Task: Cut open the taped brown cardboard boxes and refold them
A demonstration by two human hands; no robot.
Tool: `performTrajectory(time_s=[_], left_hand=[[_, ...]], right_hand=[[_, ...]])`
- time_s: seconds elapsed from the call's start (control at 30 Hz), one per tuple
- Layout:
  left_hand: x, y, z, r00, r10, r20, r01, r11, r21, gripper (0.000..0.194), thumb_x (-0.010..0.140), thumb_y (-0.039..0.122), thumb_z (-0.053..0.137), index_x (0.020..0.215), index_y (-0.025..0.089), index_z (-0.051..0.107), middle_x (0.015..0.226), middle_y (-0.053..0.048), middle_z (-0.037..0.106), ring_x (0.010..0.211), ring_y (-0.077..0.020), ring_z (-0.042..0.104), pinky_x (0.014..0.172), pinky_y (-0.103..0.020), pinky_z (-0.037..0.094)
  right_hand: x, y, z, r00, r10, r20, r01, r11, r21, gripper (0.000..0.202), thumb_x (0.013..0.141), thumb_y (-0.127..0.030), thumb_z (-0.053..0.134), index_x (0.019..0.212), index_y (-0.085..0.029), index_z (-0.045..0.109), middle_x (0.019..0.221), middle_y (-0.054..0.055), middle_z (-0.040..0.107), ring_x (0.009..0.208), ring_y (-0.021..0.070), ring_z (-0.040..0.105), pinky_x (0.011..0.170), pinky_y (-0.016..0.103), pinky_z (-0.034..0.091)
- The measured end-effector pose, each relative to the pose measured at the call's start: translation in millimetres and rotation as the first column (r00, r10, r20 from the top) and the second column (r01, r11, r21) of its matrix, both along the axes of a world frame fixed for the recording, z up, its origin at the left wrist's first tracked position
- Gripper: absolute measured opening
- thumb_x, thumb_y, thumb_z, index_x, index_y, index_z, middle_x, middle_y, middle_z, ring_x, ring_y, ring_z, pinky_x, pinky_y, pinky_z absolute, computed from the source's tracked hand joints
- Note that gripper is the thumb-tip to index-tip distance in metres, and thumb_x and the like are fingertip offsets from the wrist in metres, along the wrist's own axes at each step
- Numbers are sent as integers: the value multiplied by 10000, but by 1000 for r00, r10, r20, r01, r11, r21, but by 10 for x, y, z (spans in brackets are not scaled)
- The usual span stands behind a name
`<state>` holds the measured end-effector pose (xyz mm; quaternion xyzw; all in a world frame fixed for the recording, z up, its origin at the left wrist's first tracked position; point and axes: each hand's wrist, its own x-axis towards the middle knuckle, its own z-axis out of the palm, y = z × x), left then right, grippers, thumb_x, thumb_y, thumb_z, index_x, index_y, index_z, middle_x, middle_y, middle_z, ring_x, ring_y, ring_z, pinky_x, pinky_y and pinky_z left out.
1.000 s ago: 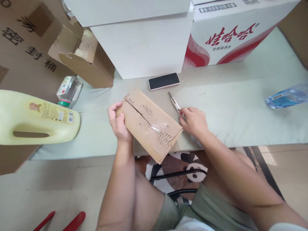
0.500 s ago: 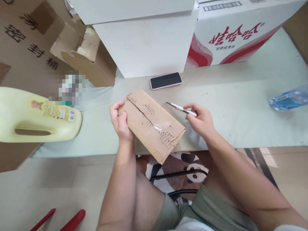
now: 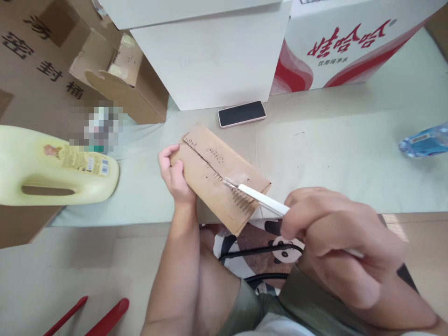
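Observation:
My left hand (image 3: 178, 175) is closed around the left end of a brown cardboard box (image 3: 206, 172), thumb on top. The box is tilted, and its top face shows a centre seam, a strip of clear tape and rows of short cuts and pricks. My right hand (image 3: 339, 238) grips a white-handled utility knife (image 3: 264, 199), raised close to the camera. The knife points left, its tip over the taped part of the seam. Whether the blade touches the cardboard I cannot tell.
A phone (image 3: 242, 114) lies behind the box. White cartons (image 3: 210, 65) and a red-and-white water carton (image 3: 336, 56) stand at the back. A yellow jug (image 3: 87, 186) and an opened cardboard box (image 3: 150, 88) are left, a plastic bottle (image 3: 425, 141) right.
My right hand has come nearer the camera and lower, bringing the knife's tip from beside the box to over its seam. My left hand and the box have hardly moved.

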<state>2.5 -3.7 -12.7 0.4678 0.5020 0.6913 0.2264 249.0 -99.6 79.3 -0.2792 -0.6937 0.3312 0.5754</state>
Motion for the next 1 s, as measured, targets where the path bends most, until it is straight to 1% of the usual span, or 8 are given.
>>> performTrajectory(time_s=[0.1, 0.37, 0.47, 0.67, 0.77, 0.8, 0.93, 1.0], left_hand=[[3, -14, 4, 998, 41, -55, -42, 999, -27, 305, 795, 357, 527, 1043, 200, 609, 1034, -63, 650, 1027, -229, 615, 942, -370, 482], [-18, -15, -19, 995, 49, -84, -53, 998, -41, 335, 808, 396, 533, 1061, 192, 612, 1044, -65, 639, 971, -222, 594, 879, -369, 473], [-11, -16, -17, 995, 54, -86, -57, 998, -34, 334, 812, 408, 540, 1055, 192, 612, 1025, -66, 636, 963, -226, 587, 879, -379, 462], [2, -26, 18, 995, 56, -86, -58, 998, -17, 297, 807, 379, 543, 1023, 191, 620, 1006, -79, 634, 960, -238, 565, 879, -396, 438], [0, -24, 22, 991, 66, -118, -70, 997, -27, 316, 792, 387, 522, 1029, 197, 610, 1019, -70, 628, 950, -227, 561, 869, -378, 438], [0, -24, 23, 990, 65, -124, -70, 997, -38, 316, 794, 390, 516, 1030, 200, 605, 1027, -69, 628, 954, -225, 561, 871, -374, 438], [7, -26, 40, 990, 63, -126, -70, 996, -58, 316, 793, 397, 509, 1030, 205, 592, 1043, -71, 622, 970, -226, 558, 877, -367, 440], [14, -27, 51, 991, 64, -116, -71, 996, -52, 318, 782, 389, 513, 1024, 200, 595, 1030, -71, 621, 965, -227, 558, 875, -367, 439]], right_hand=[[-40, 19, 2, 998, 51, 44, -56, 991, 118, 207, 777, -12, 454, 724, -203, 514, 677, 9, 612, 559, 129, 567, 535, 284, 473], [-117, -4, -122, 993, 11, -118, -10, 1000, 15, 213, 795, -5, 433, 738, -188, 525, 689, 17, 563, 580, 127, 512, 538, 274, 439], [-146, -20, -154, 994, -3, -113, 0, 1000, -23, 214, 804, -2, 439, 752, -189, 530, 707, 18, 570, 603, 125, 522, 543, 265, 437], [-161, -54, -91, 990, -61, -129, 42, 988, -146, 240, 796, 23, 442, 733, -196, 517, 717, 9, 575, 624, 114, 527, 552, 247, 432], [-157, -62, -55, 988, -106, -109, 75, 963, -261, 250, 801, 22, 439, 709, -199, 508, 715, 14, 573, 628, 119, 531, 548, 252, 423], [-156, -56, -55, 990, -98, -103, 68, 961, -268, 249, 801, 18, 438, 706, -201, 505, 707, 13, 570, 623, 119, 528, 543, 252, 416], [-136, -32, -82, 992, -45, -121, 23, 984, -179, 234, 793, 9, 435, 719, -202, 506, 688, 5, 563, 608, 114, 518, 538, 248, 410], [-118, -35, -91, 991, -49, -124, 26, 983, -182, 232, 798, 9, 435, 719, -199, 502, 690, 7, 561, 605, 114, 520, 535, 248, 412]])
